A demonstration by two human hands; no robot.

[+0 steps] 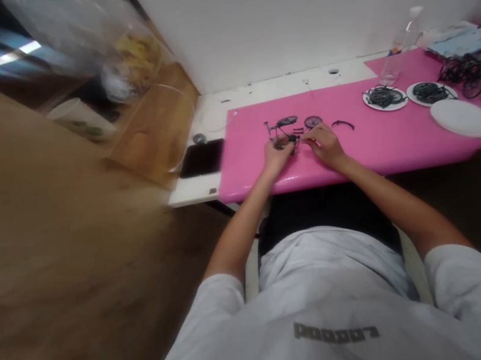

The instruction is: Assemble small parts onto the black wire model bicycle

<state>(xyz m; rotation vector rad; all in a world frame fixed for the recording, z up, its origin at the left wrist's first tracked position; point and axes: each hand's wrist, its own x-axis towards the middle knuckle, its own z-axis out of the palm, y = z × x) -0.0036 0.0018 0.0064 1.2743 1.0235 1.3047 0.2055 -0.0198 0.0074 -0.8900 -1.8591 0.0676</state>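
Two bare hands, left (277, 156) and right (325, 144), on a pink table covering (259, 180): left closed around the lower side of a small black model bicycle (281, 133), its frame extending beyond the fingers; right pinched at the bicycle's right side, any piece between its fingertips too small to tell. One curved black part (343, 123), right of the right hand.

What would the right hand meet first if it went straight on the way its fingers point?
Most likely the bike, which the left hand holds: the right hand points towards it from close by. Depth is unclear here, and the fingertips may be touching it.
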